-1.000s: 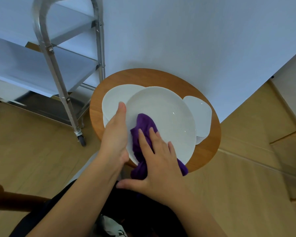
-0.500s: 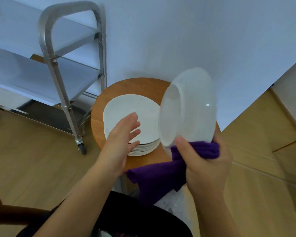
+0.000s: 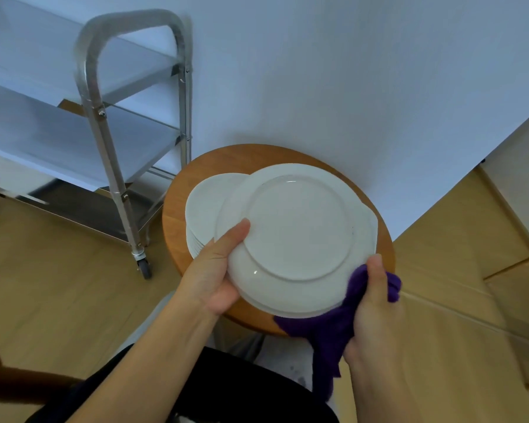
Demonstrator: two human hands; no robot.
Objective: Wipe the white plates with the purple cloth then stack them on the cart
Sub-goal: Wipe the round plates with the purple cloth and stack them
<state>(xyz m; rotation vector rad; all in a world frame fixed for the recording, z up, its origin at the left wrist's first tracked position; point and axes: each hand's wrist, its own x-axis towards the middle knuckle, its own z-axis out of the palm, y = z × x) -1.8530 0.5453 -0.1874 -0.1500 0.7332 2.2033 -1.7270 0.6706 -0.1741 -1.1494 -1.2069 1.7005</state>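
A white plate (image 3: 297,236) is held upside down over the round wooden table (image 3: 177,215), its foot ring facing me. My left hand (image 3: 214,270) grips its left rim, thumb on the underside. My right hand (image 3: 376,300) holds the plate's right rim together with the purple cloth (image 3: 330,328), which hangs down below the plate. A stack of white plates (image 3: 205,206) sits on the table's left half, partly hidden by the held plate. More white plates (image 3: 371,219) peek out at the right behind it.
A steel cart (image 3: 104,111) with shelves and castors stands to the left of the table, against a pale wall. The wooden floor spreads left and right. My dark-clothed lap is at the bottom.
The plate has been flipped from lying face up, through upright on edge, to bottom side up. My left hand has taken hold of its rim again; the cloth moved to the right rim.
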